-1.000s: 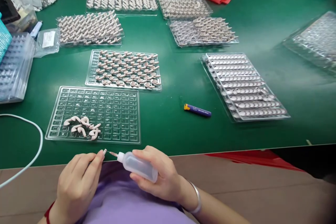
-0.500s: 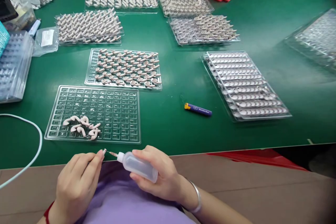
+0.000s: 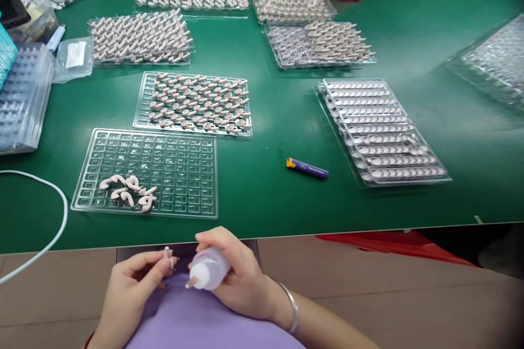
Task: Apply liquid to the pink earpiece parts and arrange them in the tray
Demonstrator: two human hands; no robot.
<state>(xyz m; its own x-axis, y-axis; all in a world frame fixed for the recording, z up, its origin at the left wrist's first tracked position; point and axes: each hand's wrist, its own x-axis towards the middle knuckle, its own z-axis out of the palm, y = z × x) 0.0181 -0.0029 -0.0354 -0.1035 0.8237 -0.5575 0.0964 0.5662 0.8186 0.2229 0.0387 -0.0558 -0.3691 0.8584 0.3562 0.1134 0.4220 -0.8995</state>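
Between the thumb and fingers of my left hand [image 3: 137, 289] is a small white earbud shell [image 3: 166, 252], mostly covered by the fingertips. My right hand [image 3: 241, 278] is wrapped around a translucent squeeze bottle [image 3: 210, 268] with a white cap. Its thin brownish nozzle [image 3: 191, 282] points down and to the left, apart from the earbud piece. Both hands are in front of the table edge, over the purple clothing. Just beyond them lies a clear compartment tray [image 3: 188, 174] with several loose earbud shells [image 3: 126, 191] at its lower left.
A tray of earbud parts [image 3: 200, 103] sits behind the nearest tray. A purple lighter [image 3: 307, 168] lies mid-table, left of a tray of rounded white pieces [image 3: 387, 131]. More filled trays are farther back. A white cable [image 3: 61, 212] curves along the left side.
Both hands have lowered toward the body. The bottle's nozzle has swung away from the earbud shell and now points down-left. My left hand has turned, bringing the piece more upright.
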